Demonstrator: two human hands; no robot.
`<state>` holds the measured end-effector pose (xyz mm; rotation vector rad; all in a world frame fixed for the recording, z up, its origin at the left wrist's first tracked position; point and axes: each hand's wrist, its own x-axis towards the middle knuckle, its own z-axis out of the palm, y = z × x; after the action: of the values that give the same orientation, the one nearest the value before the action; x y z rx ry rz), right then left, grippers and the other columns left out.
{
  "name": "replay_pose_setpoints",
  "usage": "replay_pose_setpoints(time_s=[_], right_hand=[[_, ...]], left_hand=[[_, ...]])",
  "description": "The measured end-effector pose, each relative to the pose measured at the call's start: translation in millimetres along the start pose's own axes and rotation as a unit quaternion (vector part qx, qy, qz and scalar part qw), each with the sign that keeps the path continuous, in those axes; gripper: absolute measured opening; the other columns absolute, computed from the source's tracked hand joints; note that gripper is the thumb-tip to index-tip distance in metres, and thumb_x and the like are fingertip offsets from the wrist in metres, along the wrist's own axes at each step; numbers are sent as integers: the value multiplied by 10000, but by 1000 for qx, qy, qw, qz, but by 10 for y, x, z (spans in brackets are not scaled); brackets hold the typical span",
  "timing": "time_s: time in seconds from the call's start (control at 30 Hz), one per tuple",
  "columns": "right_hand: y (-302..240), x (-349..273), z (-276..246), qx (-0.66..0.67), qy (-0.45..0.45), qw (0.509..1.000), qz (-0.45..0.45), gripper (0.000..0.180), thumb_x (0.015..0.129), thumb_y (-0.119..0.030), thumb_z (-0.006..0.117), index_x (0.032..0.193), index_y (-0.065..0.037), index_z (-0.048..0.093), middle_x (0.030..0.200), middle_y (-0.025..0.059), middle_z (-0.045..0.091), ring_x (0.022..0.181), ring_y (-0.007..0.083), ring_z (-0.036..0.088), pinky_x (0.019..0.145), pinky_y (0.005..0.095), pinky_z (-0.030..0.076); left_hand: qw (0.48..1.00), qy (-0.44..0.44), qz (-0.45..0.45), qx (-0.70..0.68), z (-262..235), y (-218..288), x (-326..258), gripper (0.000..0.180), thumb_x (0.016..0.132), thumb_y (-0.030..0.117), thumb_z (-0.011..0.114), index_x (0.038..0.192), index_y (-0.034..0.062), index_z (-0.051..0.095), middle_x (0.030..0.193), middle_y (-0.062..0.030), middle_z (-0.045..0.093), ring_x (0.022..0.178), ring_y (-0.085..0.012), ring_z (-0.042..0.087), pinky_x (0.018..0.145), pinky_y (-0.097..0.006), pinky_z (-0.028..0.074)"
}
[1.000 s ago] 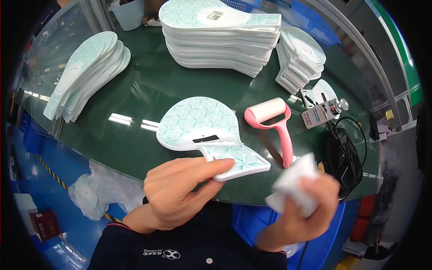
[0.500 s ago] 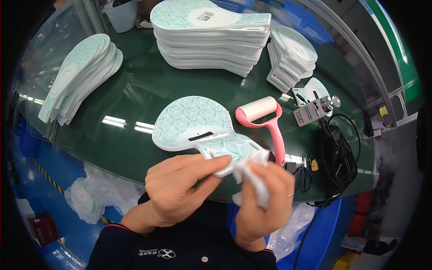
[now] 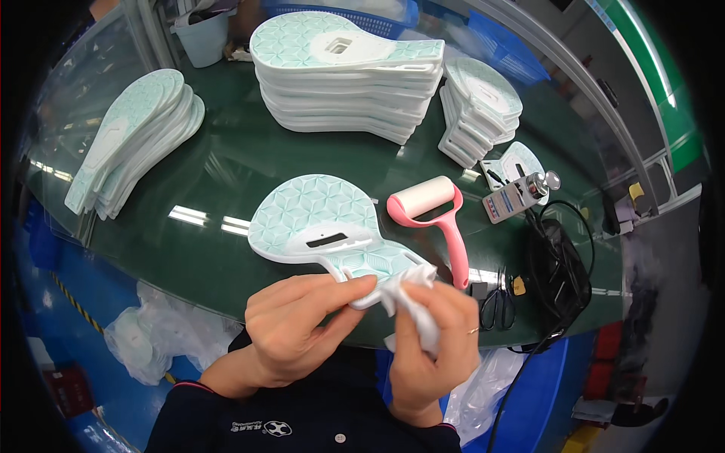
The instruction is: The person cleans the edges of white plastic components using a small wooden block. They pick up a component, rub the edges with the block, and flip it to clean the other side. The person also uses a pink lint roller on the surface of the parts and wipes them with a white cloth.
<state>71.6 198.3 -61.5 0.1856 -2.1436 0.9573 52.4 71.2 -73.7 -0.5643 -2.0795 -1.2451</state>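
Observation:
A paddle-shaped plastic panel (image 3: 313,208), white with a pale mint geometric relief and a dark slot, is tilted over the green table in front of me. My left hand (image 3: 298,321) pinches its narrow near end between thumb and fingers. Bunched in my right hand (image 3: 442,343) is a white cloth (image 3: 414,302), pressed against the right side of that same end. The cloth covers part of the panel's edge. Just right of the panel lies a pink-handled lint roller (image 3: 451,245) with a white roll.
Similar panels stand in a tall stack (image 3: 340,98) at the back, a left stack (image 3: 132,143) and a right stack (image 3: 479,109). A metal-topped bottle (image 3: 510,200), scissors (image 3: 498,302) and a black pouch (image 3: 559,264) with a cable lie at right. Blue baskets (image 3: 506,45) stand behind.
The whole view has shifted slightly, with the table things lower in the picture. My right hand and the cloth have moved a little along the panel's end; my left hand keeps its pinch.

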Motion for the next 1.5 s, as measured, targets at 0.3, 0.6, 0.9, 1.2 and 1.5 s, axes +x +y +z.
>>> replay_pose_setpoints(time_s=[0.3,0.6,0.9,1.2,1.5], right_hand=[[921,451,-200,-149,109,978,96,165,704,-13,573,867,2,552,835,102,552,758,196,538,683,294,415],[1489,458,-347,-240,-68,962,116,312,699,-90,594,1010,-80,558,1129,78,489,1091,237,399,909,337,304],[1246,-139,-701,-226,-5,945,238,172,713,-47,592,883,-25,579,787,58,555,625,123,503,542,235,402],[1194,-353,-692,-290,-58,942,157,291,636,-76,665,913,-41,586,844,75,568,824,209,513,691,302,417],[1311,-387,-581,-323,-6,939,120,210,687,-14,583,896,-31,596,808,100,569,759,227,538,675,315,424]], left_hand=[[994,-45,-62,-81,-352,120,36,295,559,-21,681,840,47,619,676,-82,592,566,-181,575,486,-233,440],[989,-43,-55,-128,-473,89,18,341,566,-24,678,887,65,609,739,-83,609,621,-188,594,527,-241,461],[990,-51,-60,-115,-460,24,-4,367,537,-47,682,885,42,604,721,-89,602,615,-196,591,530,-238,457],[987,-5,-85,-136,-319,-4,-122,329,524,-105,663,832,-25,581,747,-143,601,653,-185,595,574,-230,462],[989,-17,-74,-128,-314,10,-93,328,535,-72,681,844,-14,588,745,-128,602,638,-184,593,551,-224,456]])
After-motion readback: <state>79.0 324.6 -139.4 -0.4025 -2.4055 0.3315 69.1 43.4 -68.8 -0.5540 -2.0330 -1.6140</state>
